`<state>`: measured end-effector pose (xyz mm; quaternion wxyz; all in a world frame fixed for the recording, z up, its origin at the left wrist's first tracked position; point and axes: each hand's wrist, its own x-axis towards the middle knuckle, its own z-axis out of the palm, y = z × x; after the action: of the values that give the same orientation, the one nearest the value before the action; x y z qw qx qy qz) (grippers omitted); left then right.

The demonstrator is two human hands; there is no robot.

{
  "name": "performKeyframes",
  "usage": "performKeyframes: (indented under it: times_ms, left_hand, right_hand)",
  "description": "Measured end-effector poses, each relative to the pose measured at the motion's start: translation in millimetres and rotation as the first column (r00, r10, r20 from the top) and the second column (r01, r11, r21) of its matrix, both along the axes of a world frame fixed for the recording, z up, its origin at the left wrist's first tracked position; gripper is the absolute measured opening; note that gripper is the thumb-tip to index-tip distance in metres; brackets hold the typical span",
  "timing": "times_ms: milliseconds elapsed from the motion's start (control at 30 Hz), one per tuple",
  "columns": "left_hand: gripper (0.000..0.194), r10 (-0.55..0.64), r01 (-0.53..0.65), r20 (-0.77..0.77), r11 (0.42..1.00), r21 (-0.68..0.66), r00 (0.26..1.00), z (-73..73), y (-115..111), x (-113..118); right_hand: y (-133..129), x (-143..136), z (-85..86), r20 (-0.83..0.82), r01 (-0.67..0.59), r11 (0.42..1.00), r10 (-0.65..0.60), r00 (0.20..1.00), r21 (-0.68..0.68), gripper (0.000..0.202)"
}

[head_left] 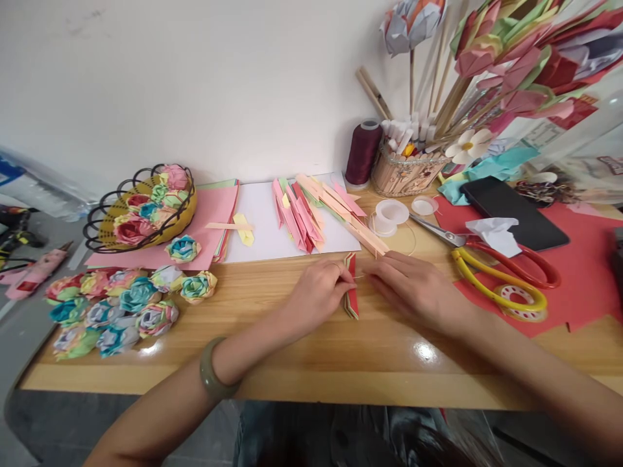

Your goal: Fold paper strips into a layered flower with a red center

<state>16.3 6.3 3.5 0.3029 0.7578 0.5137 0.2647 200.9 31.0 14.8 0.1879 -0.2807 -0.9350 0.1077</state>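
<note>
My left hand (318, 288) pinches the middle of a small stack of folded paper strips (352, 303), red on top with green and cream edges, held upright over the wooden table. Just to the right, my right hand (419, 287) has its fingers drawn together, thumb side toward the stack. A thin pale thread (360, 277) runs between the two hands and appears to be gripped by the right fingertips, which are partly hidden. Behind the right hand lie a spool of clear thread (384, 224) and peach paper strips (367, 239).
Folded pink strips (299, 217) lie on white paper (256, 194). Paper flowers (139, 295) cover the table's left side beside a yellow basket (187, 217). Scissors (501, 288), a phone (516, 214) and red paper (594, 259) are on the right. Maroon thread (364, 152) stands behind.
</note>
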Motion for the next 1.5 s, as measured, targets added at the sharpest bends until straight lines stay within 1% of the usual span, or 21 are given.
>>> performKeyframes:
  times_ms: [100, 167, 267, 333, 467, 567, 633, 700, 767, 833, 933, 1067, 1133, 1200, 1267, 1367, 1433, 1500]
  left_hand:
    - [0.011, 0.006, -0.006, 0.030, 1.000, -0.014, 1.000, -0.3, -1.0, -0.8]
    - [0.012, 0.000, 0.001, 0.035, 1.000, -0.012, 0.999, 0.3, -1.5, -1.3]
    - [0.013, -0.017, 0.018, 0.023, 1.000, -0.013, 1.000, 1.7, -1.1, -1.7]
    - [0.013, -0.015, 0.015, 0.019, 1.000, -0.017, 1.000, 2.3, -0.4, -1.5]
    - [0.011, 0.006, -0.005, 0.018, 0.999, -0.033, 1.000, 1.5, 0.4, -1.0]
    - [0.009, 0.006, -0.005, 0.029, 0.999, -0.044, 1.000, -0.7, 0.4, -1.8]
    - [0.007, 0.010, -0.006, 0.069, 0.998, -0.057, 0.998, -2.7, 0.3, -2.7]
    - [0.012, 0.027, -0.018, 0.115, 0.997, -0.081, 0.993, -4.4, 0.1, -3.4]
    - [0.016, 0.045, -0.026, 0.153, 0.992, -0.122, 0.987, -5.2, -0.6, -3.4]
    - [0.020, 0.065, -0.028, 0.196, 0.982, -0.188, 0.978, -5.1, -1.8, -2.6]
    - [0.027, 0.121, -0.051, 0.248, 0.961, -0.271, 0.961, -4.2, -3.7, -0.4]
    - [0.022, 0.166, -0.092, 0.248, 0.954, -0.284, 0.954, -5.1, -4.6, 2.2]
    - [0.020, 0.172, -0.109, 0.230, 0.959, -0.262, 0.958, -6.7, -4.9, 2.7]
    - [0.018, 0.182, -0.132, 0.208, 0.963, -0.233, 0.961, -8.3, -5.6, 2.8]
    - [0.016, 0.188, -0.147, 0.191, 0.966, -0.211, 0.963, -9.2, -6.5, 2.7]
    - [0.011, 0.173, -0.135, 0.191, 0.971, -0.196, 0.966, -8.8, -7.6, 2.6]
    - [0.008, 0.158, -0.126, 0.180, 0.976, -0.179, 0.971, -7.7, -7.8, 2.7]
    - [0.007, 0.156, -0.133, 0.147, 0.979, -0.156, 0.977, -6.1, -7.9, 3.0]
  right_hand:
    - [-1.1, 3.0, -2.1, 0.024, 0.034, 0.997, -0.032, 0.999, -0.069, 0.022]
    - [-3.7, 1.5, -2.6, 0.025, 0.054, 0.994, -0.052, 0.998, -0.091, 0.021]
    - [-8.4, -4.7, -3.7, -0.051, 0.073, 0.993, -0.078, 0.996, -0.092, 0.016]
    - [-11.0, -9.7, -6.1, -0.095, 0.073, 0.991, -0.084, 0.992, -0.112, 0.019]
    - [-14.1, -16.7, -14.3, -0.125, 0.122, 0.982, -0.140, 0.982, -0.146, 0.016]
    - [-14.6, -17.0, -19.4, -0.134, 0.159, 0.976, -0.179, 0.975, -0.146, 0.017]
    - [-14.3, -15.8, -20.8, -0.126, 0.137, 0.983, -0.152, 0.980, -0.120, 0.017]
    - [-13.3, -14.9, -21.0, -0.115, 0.091, 0.991, -0.102, 0.988, -0.095, 0.018]
    - [-12.0, -15.2, -20.7, -0.123, 0.073, 0.993, -0.085, 0.989, -0.095, 0.019]
    - [-11.0, -16.9, -20.4, -0.155, 0.109, 0.986, -0.128, 0.980, -0.123, 0.017]
    - [-10.7, -20.7, -19.4, -0.186, 0.172, 0.964, -0.210, 0.960, -0.201, 0.016]
    - [-12.9, -23.9, -17.8, -0.203, 0.220, 0.913, -0.300, 0.932, -0.343, 0.013]
    - [-14.3, -23.9, -18.9, -0.209, 0.241, 0.896, -0.334, 0.919, -0.372, 0.011]
    - [-15.4, -22.7, -21.7, -0.199, 0.266, 0.913, -0.336, 0.921, -0.308, 0.011]
    - [-16.1, -20.7, -24.9, -0.175, 0.271, 0.947, -0.301, 0.938, -0.174, 0.014]
    - [-16.4, -17.7, -26.3, -0.109, 0.203, 0.979, -0.200, 0.974, 0.023, 0.016]
    - [-16.3, -16.9, -23.9, -0.039, 0.139, 0.985, -0.135, 0.990, 0.107, 0.020]
    - [-16.4, -17.0, -20.0, 0.025, 0.100, 0.981, -0.105, 0.994, 0.165, 0.024]
